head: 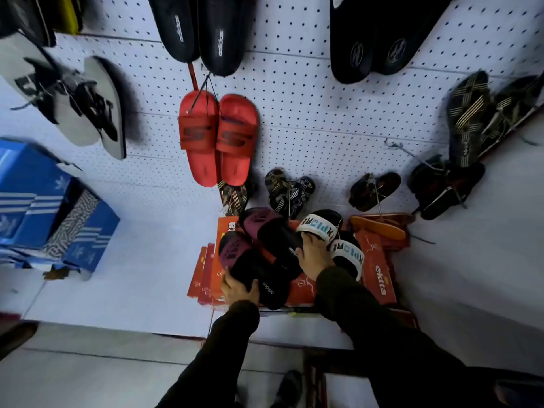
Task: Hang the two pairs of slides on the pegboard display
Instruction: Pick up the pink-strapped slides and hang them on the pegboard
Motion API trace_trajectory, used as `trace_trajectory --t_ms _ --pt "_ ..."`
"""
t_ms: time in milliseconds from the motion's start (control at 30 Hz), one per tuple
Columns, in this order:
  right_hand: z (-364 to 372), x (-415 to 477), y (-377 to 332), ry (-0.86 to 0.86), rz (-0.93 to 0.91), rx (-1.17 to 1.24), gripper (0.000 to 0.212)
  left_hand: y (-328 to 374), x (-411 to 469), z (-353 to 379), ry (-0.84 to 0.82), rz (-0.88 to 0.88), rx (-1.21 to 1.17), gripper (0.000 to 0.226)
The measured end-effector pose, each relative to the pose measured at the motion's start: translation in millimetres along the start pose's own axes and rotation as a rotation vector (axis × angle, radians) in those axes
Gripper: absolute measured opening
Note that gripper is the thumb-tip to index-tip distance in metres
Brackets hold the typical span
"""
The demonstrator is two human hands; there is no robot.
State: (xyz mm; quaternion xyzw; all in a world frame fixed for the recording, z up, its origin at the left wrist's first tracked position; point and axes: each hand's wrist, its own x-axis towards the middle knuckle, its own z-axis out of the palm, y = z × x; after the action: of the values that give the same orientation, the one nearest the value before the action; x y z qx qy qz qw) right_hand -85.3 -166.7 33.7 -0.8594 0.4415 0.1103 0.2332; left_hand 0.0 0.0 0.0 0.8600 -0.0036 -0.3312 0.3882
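A pair of black slides with maroon straps lies on a stack of red shoe boxes at the foot of the white pegboard. Beside it on the right lies a pair of black slides with white lettered straps. My left hand grips the heel of the nearer maroon-strap slide. My right hand rests on the white-strap pair, fingers around the strap of the farther slide. Both arms wear dark sleeves.
Red slides, black slides and grey flip-flops hang on the pegboard. Patterned sandals hang low above the boxes, more at the right. A bare metal hook sticks out right. Blue shoe boxes stand left.
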Motion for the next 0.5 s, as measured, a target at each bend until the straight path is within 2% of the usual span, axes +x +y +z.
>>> trace_trajectory --t_ms 100,200,267,400,500 --pt "4 8 -5 -0.055 0.070 0.094 0.055 -6 9 10 -0.080 -0.241 -0.254 0.086" --pt "6 10 -8 -0.036 0.152 0.224 0.048 -9 12 10 -0.190 -0.384 -0.446 0.063" --pt "6 9 -8 -0.068 0.226 0.377 0.049 -8 12 2 -0.240 -0.438 -0.545 0.050" --pt "12 2 -5 -0.265 0.394 0.661 0.066 -21 12 -21 -0.259 -0.492 -0.612 0.042" --pt "22 -11 -5 -0.340 0.454 0.816 0.058 -31 6 -37 -0.284 -0.497 -0.640 0.039"
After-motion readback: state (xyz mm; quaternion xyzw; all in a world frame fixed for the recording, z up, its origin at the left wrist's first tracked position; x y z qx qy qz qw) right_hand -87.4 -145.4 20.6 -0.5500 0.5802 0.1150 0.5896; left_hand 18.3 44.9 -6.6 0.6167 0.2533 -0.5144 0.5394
